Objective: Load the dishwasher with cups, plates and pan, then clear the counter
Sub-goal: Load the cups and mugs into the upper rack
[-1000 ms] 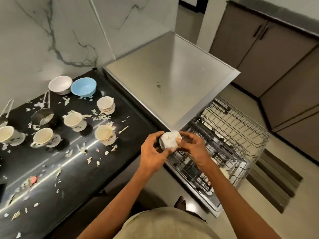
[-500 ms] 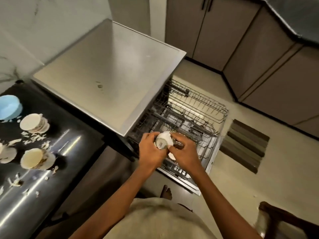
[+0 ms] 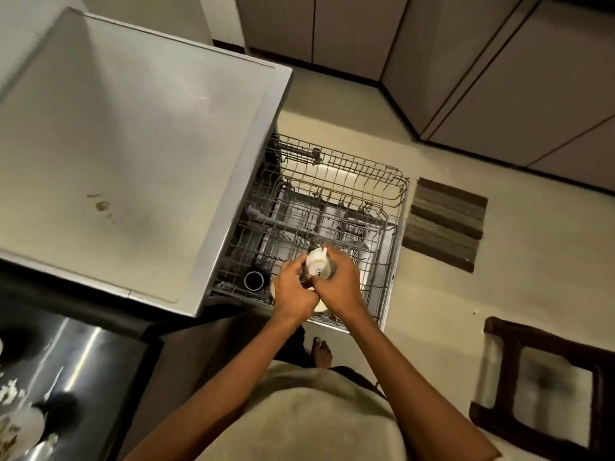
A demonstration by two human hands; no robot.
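Both hands, left (image 3: 291,287) and right (image 3: 336,282), grip one white cup (image 3: 317,266) turned base-up over the dishwasher's pulled-out lower rack (image 3: 387,261), probably so it drains once seated on the tines.

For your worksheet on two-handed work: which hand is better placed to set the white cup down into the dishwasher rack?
Probably the right hand: it wraps the white ceramic cup from the side over the wire dishwasher rack. The left hand only steadies its near edge.
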